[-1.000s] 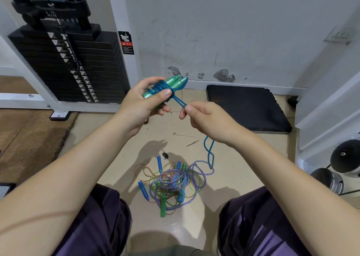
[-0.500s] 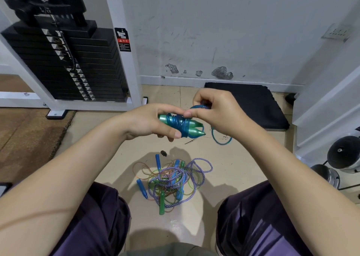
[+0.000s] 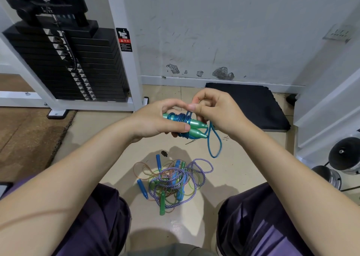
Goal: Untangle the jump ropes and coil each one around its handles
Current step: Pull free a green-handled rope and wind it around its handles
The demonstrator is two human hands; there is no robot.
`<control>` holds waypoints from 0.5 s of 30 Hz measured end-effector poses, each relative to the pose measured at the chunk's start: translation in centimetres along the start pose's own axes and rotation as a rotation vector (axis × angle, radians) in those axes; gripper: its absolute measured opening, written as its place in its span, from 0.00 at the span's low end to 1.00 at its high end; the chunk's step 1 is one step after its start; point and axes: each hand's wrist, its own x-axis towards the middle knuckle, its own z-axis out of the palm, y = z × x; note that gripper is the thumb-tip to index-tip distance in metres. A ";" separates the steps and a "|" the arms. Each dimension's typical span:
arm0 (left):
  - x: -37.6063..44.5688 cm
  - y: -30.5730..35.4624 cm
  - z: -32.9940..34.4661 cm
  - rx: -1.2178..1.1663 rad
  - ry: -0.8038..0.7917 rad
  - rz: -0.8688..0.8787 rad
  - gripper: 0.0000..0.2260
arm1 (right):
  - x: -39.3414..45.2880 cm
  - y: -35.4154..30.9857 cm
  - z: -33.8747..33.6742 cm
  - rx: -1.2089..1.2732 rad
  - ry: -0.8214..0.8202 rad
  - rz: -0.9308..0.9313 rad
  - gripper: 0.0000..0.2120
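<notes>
Left hand [image 3: 155, 119] grips two green handles [image 3: 196, 128] wound in blue rope [image 3: 214, 144] — right hand [image 3: 216, 109] pinches the rope's loose loop above a floor tangle [image 3: 173, 179].

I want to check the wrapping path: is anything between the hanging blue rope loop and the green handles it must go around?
Nothing visible. The blue rope loop hangs free beside the green handles, above the floor, apart from the tangled pile.

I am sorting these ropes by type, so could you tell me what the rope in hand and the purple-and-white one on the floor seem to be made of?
Blue rope: probably glossy, translucent plastic cord; it shines.
Green handles: smooth moulded plastic, likely, with a satin sheen.
Purple-and-white rope: seemingly matte twisted fibre; spiral strands show.
</notes>
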 end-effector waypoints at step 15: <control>-0.4 0.1 0.0 -0.205 0.054 0.092 0.14 | 0.2 0.7 -0.2 0.176 -0.082 0.177 0.26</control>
